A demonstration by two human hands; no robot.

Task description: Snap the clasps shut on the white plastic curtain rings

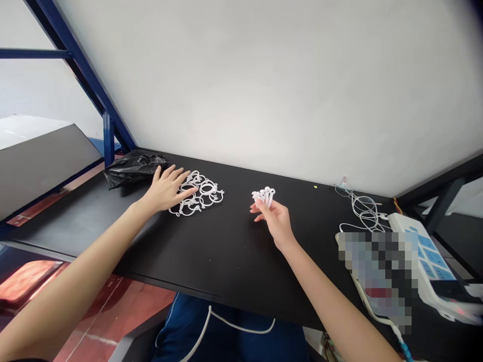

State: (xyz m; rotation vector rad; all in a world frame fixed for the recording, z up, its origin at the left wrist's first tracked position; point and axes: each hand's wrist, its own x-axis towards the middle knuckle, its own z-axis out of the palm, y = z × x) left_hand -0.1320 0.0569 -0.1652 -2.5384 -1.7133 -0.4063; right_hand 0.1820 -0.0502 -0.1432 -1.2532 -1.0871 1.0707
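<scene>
A pile of white plastic rings (pixel 204 196) lies on the black table (pixel 226 251) near the wall. My left hand (pixel 166 190) rests flat on the pile's left side, fingers spread and open. My right hand (pixel 275 216) is raised a little above the table to the right of the pile. Its fingers are closed on a small bunch of white plastic hooks (pixel 265 195) that stick up from the fingertips.
A crumpled black plastic bag (pixel 132 168) lies at the table's back left. White cables (pixel 362 208) and a white power strip (pixel 430 261) sit at the right. A blue metal frame (pixel 107 130) stands at left, and a white wall runs behind.
</scene>
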